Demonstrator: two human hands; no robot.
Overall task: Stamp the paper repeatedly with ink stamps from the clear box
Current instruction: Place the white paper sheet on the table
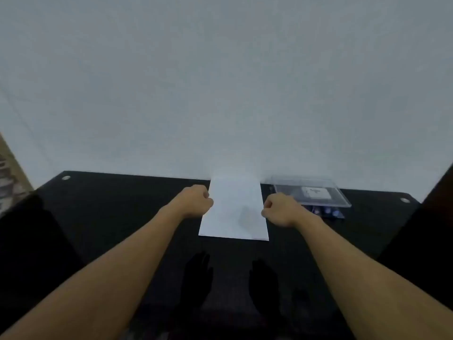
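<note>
A white sheet of paper (234,207) lies on the black table (122,204), its far edge against the wall. My left hand (196,201) is at the paper's left edge with its fingers curled into a fist, holding nothing I can see. My right hand (278,208) is at the paper's right edge, also curled into a fist. Just right of it stands the clear box (316,192) with its lid on; several blue-tipped stamps (328,212) show at its near side. The paper looks blank apart from a faint grey shadow.
A white wall (220,82) rises directly behind the table. Two round metal fittings (65,177) (405,200) mark the table's far corners. Dark shapes flank the table on both sides. Through the table top I see two dark feet (198,278).
</note>
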